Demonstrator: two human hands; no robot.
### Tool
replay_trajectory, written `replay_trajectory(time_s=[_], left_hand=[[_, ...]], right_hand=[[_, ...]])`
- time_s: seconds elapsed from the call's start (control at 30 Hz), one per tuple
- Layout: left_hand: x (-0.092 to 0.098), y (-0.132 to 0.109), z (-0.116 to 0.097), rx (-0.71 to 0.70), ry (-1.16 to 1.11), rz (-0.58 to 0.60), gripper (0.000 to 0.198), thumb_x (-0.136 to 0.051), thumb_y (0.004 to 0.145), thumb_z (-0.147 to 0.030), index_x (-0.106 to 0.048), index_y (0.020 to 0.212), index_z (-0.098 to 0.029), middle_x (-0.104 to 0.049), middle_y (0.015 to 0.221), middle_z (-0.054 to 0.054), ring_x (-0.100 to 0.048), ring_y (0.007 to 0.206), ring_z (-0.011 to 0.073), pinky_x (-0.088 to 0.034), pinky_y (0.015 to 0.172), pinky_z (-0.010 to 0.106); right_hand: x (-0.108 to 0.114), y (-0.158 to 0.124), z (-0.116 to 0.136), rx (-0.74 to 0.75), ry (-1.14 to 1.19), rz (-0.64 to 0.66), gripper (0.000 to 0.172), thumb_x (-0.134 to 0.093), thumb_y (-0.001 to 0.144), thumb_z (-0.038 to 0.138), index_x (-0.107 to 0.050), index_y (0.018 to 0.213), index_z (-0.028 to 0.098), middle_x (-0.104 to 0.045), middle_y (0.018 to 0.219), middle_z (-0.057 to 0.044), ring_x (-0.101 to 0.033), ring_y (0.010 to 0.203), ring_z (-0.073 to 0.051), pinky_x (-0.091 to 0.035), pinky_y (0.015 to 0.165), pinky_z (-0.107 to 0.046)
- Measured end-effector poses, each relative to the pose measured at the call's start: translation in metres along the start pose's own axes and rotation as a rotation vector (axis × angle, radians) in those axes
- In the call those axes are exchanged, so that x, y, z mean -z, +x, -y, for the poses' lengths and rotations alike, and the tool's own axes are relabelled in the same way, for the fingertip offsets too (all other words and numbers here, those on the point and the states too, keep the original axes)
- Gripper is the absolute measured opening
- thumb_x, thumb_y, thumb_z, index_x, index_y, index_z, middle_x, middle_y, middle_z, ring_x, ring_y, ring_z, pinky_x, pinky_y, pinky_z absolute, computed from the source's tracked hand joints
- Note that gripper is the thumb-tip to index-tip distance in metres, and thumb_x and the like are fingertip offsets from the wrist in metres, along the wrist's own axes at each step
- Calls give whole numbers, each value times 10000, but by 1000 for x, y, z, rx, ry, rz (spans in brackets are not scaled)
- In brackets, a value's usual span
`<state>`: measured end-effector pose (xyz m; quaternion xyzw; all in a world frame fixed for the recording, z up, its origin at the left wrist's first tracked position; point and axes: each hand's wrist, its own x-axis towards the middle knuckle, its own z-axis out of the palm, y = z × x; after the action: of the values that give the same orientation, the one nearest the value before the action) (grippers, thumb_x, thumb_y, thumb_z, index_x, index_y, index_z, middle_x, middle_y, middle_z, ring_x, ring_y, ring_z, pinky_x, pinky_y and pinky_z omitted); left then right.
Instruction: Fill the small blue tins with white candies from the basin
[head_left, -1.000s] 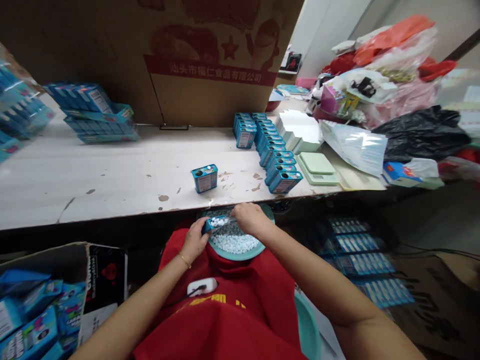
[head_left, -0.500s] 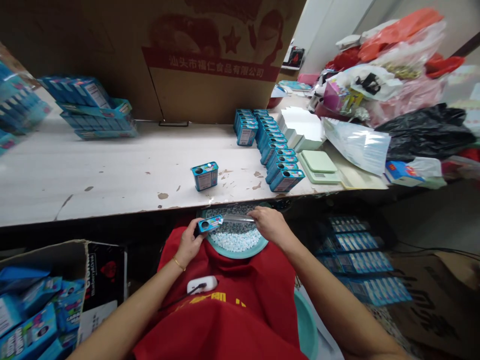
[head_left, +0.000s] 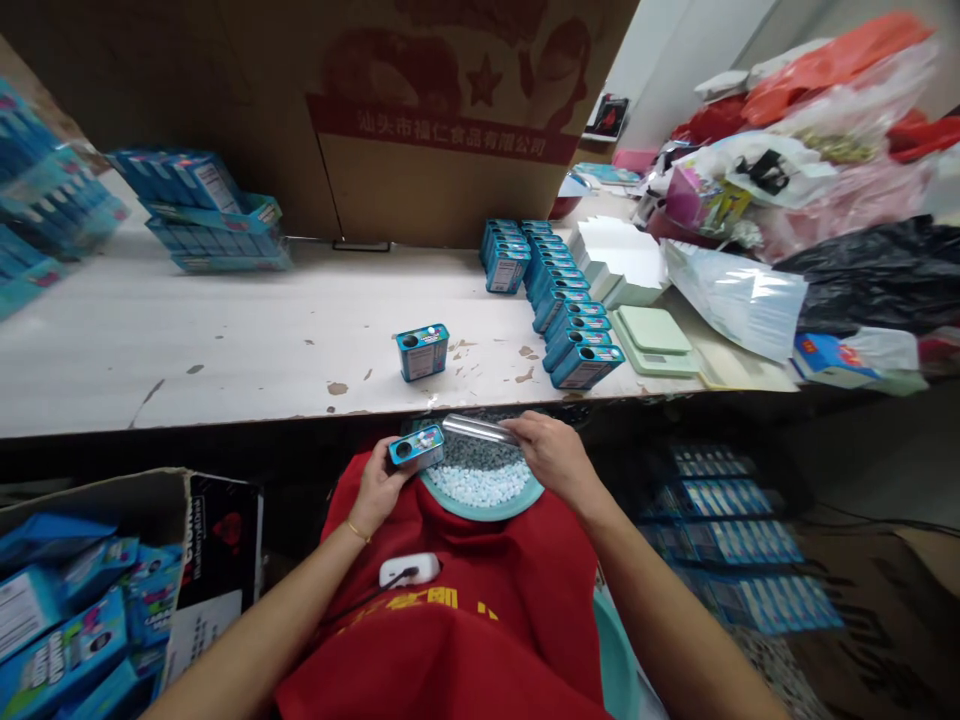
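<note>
My left hand (head_left: 381, 484) is closed around a small blue tin (head_left: 416, 448), held upright over my lap with its round top hole showing. My right hand (head_left: 553, 457) grips a clear tube-like scoop (head_left: 478, 429) that points left toward the tin. Both hover over a teal bowl (head_left: 484, 507) of small white and blue candies resting on my red apron. On the white table above stands a single blue tin (head_left: 423, 351), with rows of matching blue tins (head_left: 564, 300) to its right.
A big cardboard box (head_left: 420, 110) stands at the back of the table. Stacked blue packs (head_left: 202, 215) lie at the left, a pale green scale (head_left: 652, 338) and plastic bags (head_left: 787, 170) at the right. An open carton of blue packs (head_left: 82, 610) sits low left.
My right hand has drawn the scoop out of the candies and lifted it level. My left hand has raised the tin slightly and turned its top upward.
</note>
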<state>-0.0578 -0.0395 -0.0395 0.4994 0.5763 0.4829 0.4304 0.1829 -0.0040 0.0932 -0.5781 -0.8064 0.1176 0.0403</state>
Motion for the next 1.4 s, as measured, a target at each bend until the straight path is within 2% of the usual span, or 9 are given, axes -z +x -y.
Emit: replay_trajectory(time_s=[0.37,0.5,0.6,0.77,0.93,1.1,1.23,1.33,1.4], left_hand=[[-10,52,-87,-235,-40,28,377,-567,708,-248,-461,1064,-180,-552,986,37,-540,922,153,-438,858,296],[1,83,-83,-300,98,-87,422,-598,687,-304,-469,1070,-184,-489,1075,64,-509,996,178,-443,858,307],[7,97,-69,-256,180,-154,720,-684,589,-319,-359,1217,-180,-374,1244,116,-442,1115,233,-414,907,360],[-1,122,-63,-223,168,38,984,-708,562,-247,-123,1351,-191,-416,1284,122,-407,1171,252,-314,995,406],[-42,176,-76,-260,194,101,886,-702,573,-221,-226,1320,-225,-550,1136,65,-525,1022,220,-386,922,376],[-118,251,-97,-219,419,-35,958,-755,475,-239,-278,1303,-169,-443,1179,131,-461,1095,271,-340,958,371],[-169,298,-115,-71,421,5,1040,-742,481,-201,-166,1341,-107,-389,1195,184,-477,1083,280,-378,915,345],[-178,306,-119,-24,378,17,1006,-709,526,-165,-131,1344,-66,-366,1228,224,-491,1070,272,-383,905,343],[-165,297,-116,-1,308,21,946,-695,553,-176,-173,1338,-92,-355,1254,222,-530,1012,252,-404,880,345]], right_hand=[[-4,-23,-36,-71,285,-294,311,-359,848,227,-632,994,194,-620,837,-47,-569,775,-139,-414,698,-215],[-14,-29,-39,-81,338,-254,304,-360,846,234,-640,958,196,-618,808,-52,-571,757,-148,-423,682,-225],[-21,-32,-41,-92,386,-235,302,-359,845,233,-637,960,204,-621,815,-55,-572,771,-153,-427,695,-232],[-36,-37,-51,-121,468,-226,297,-365,845,238,-640,956,213,-626,815,-56,-577,777,-157,-440,702,-243],[-56,-46,-63,-146,554,-249,304,-363,853,271,-635,973,208,-632,840,-61,-585,796,-156,-456,698,-227],[-73,-55,-75,-172,593,-329,288,-401,841,289,-651,971,226,-641,771,-48,-606,730,-140,-475,651,-184],[-83,-59,-89,-107,620,-370,268,-455,809,265,-663,976,241,-657,736,-37,-625,685,-134,-486,633,-154],[-84,-59,-91,-108,657,-333,276,-446,815,261,-663,983,230,-650,717,-39,-622,665,-129,-487,616,-153],[-82,-57,-85,-156,688,-324,275,-443,818,273,-665,975,225,-650,733,-46,-620,691,-133,-488,635,-163]])
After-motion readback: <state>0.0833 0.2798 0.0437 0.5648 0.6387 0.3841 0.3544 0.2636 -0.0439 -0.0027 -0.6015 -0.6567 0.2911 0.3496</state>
